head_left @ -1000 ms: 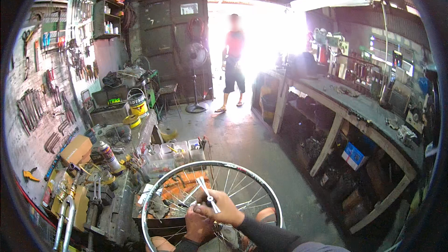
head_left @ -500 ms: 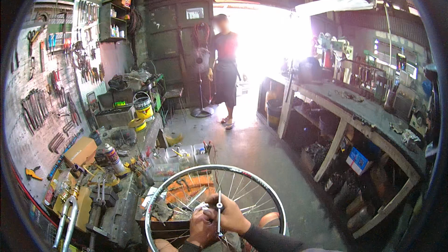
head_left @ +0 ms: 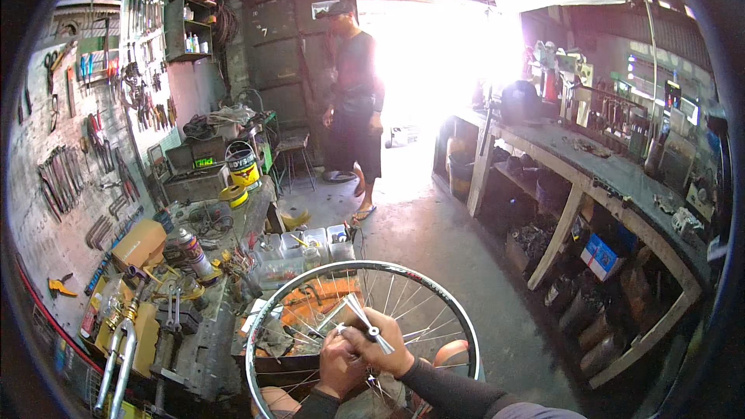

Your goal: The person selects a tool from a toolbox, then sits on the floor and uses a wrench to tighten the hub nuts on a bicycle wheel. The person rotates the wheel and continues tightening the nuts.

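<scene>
A bicycle wheel [head_left: 365,265], with a dark rim and thin spokes, lies across my lap. Over its middle, my right hand [head_left: 386,345] is closed round a slim silver tool [head_left: 373,332] with a round boss partway along it. The tool slants from upper left to lower right across the fingers. Beside it, my left hand [head_left: 341,365] is curled with its fingers against the right hand. Whatever those left fingers hold is hidden. Both hands mostly cover the hub.
To the left stands a cluttered bench with a spray can [head_left: 194,254] and a silver bicycle fork [head_left: 119,361]. Clear plastic bins [head_left: 279,270] and an orange tray [head_left: 310,302] sit beyond the wheel. A person [head_left: 355,101] stands by the bright doorway. A long workbench [head_left: 590,167] runs along the right.
The silver tool has turned from upright to slanting, its upper end now to the left. The right hand has turned with it. The person by the doorway has stepped left and nearer.
</scene>
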Motion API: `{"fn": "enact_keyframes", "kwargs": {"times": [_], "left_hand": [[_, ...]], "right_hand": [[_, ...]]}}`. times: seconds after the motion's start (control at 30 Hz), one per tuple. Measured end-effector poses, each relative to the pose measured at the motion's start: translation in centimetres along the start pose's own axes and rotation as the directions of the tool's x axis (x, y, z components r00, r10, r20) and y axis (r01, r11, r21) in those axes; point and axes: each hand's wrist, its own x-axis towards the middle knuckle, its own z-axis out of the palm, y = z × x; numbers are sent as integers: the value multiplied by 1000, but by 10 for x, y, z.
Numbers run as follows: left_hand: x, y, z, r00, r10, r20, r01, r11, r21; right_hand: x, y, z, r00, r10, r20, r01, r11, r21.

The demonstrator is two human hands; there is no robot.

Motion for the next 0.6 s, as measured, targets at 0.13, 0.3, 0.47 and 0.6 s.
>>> {"fn": "enact_keyframes", "kwargs": {"times": [0.13,0.3,0.47,0.6], "left_hand": [[-5,-5,-1,996,32,79,-36,998,57],[-19,-39,7,991,-93,92,80,987,136],[-6,-17,-2,988,-80,134,46,970,240],[-1,1,-21,929,-273,250,165,910,380]], "right_hand": [[31,18,-11,895,-232,381,116,946,304],[4,13,9,981,-105,166,77,983,167],[2,15,7,983,-83,163,53,982,181],[6,37,16,982,-50,181,-19,932,362]]}}
